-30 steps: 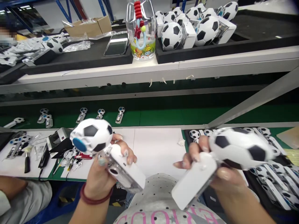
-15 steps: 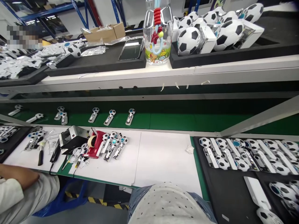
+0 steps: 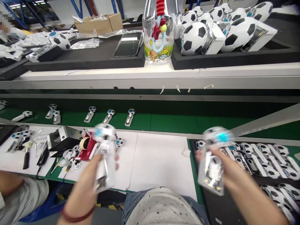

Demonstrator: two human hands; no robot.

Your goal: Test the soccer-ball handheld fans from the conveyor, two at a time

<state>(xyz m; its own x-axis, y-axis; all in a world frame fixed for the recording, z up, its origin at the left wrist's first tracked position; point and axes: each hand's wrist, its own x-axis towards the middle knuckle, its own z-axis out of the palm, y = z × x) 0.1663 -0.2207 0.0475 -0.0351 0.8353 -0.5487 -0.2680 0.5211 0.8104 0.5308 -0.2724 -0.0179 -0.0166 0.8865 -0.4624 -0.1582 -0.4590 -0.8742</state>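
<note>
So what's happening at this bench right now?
A person at an assembly line holds up two football-patterned handheld gadgets, one in each hand. The left hand grips the left gadget and the right hand grips the right gadget; both are blurred. On the right, a black tray holds rows of the same gadgets. More lie on the green belt, and a co-worker's arm rests at far left.

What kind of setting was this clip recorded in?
Most likely a toy assembly line: a green conveyor belt carries soccer-ball fan parts, finished soccer-ball toys fill a shelf tray, and each hand holds one unit.
</note>
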